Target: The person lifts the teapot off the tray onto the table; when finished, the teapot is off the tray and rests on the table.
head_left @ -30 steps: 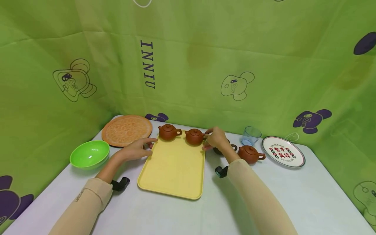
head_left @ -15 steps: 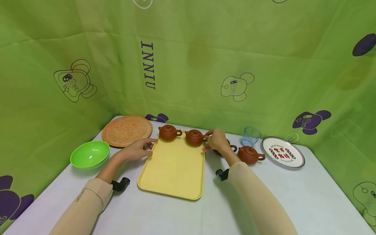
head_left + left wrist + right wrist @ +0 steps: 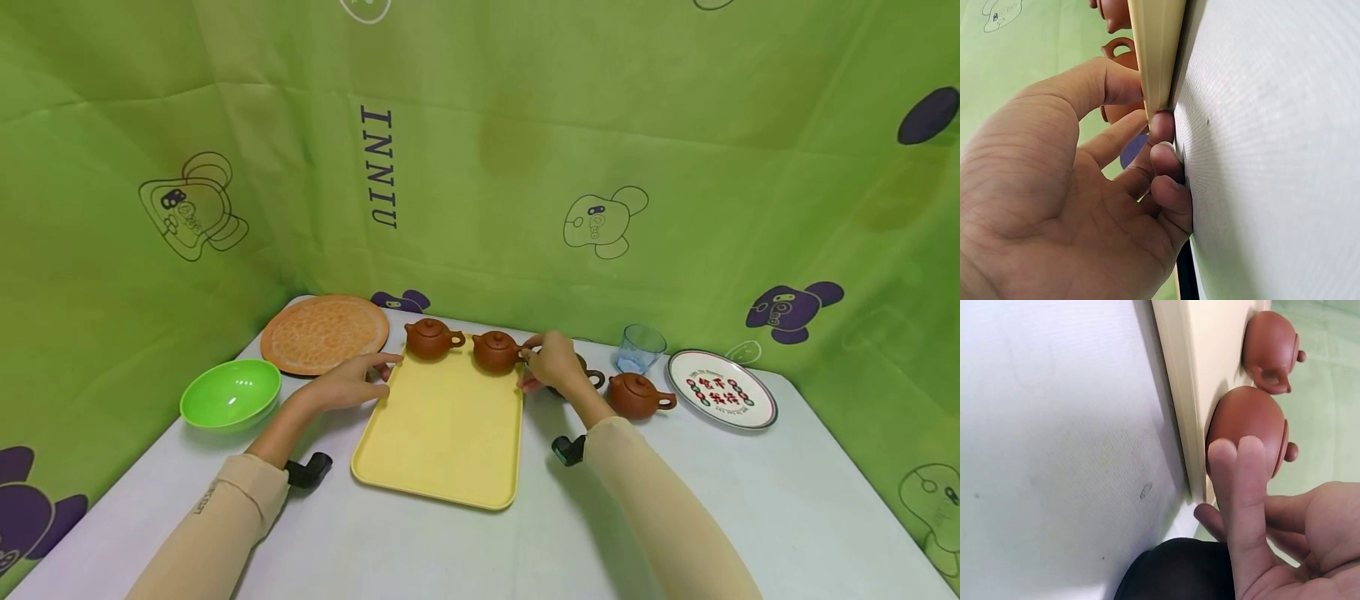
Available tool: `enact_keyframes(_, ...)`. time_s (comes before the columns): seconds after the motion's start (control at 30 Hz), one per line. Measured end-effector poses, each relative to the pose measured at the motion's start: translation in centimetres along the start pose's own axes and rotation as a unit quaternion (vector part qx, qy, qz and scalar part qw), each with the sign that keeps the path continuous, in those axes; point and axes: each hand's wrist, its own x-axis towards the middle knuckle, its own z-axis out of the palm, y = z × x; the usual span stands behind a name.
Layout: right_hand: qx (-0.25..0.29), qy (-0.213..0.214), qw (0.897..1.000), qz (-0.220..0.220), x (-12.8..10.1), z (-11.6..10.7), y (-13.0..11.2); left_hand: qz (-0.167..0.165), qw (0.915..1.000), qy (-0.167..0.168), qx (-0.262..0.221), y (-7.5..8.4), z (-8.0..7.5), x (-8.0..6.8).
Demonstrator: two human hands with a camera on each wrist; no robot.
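A yellow tray (image 3: 450,433) lies on the table, with two brown teapots at its far end. At its left edge, my left hand (image 3: 348,383) holds the rim; in the left wrist view the thumb (image 3: 1124,86) touches the rim's top, with curled fingertips by its outer side. My right hand (image 3: 553,358) pinches the nearer-right teapot (image 3: 497,352) at its handle, which the fingers hide. This teapot stands upright at the tray's far right corner. The other teapot (image 3: 429,339) stands at the far left corner, apart from both hands.
A dark teapot (image 3: 581,379) is partly hidden behind my right wrist. Beside it are another brown teapot (image 3: 636,396), a blue glass (image 3: 642,350) and a patterned plate (image 3: 722,390). A green bowl (image 3: 231,395) and an orange round mat (image 3: 326,333) are at left.
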Motion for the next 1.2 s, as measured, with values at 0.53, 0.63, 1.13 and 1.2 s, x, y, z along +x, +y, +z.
enact_keyframes(0.53, 0.033, 0.050, 0.998, 0.002, -0.6, 0.6, 0.2, 0.008, 1.0000, 0.000, 0.005, -0.1, 0.1, 0.0)
enact_keyframes(0.63, 0.031, 0.056, 0.998, -0.007, -0.8, 0.6, 0.3, 0.013, 0.9999, -0.001, 0.006, 0.0, 0.1, -0.1)
enact_keyframes(1.13, 0.192, -0.003, 0.981, 0.031, -1.8, 0.1, -0.5, 0.000, 1.0000, 0.000, 0.009, 0.3, 0.1, -0.1)
enact_keyframes(1.2, 0.207, -0.014, 0.978, 0.027, -2.0, -0.1, -0.7, -0.001, 0.9999, 0.003, 0.011, 0.3, 0.0, -0.1)
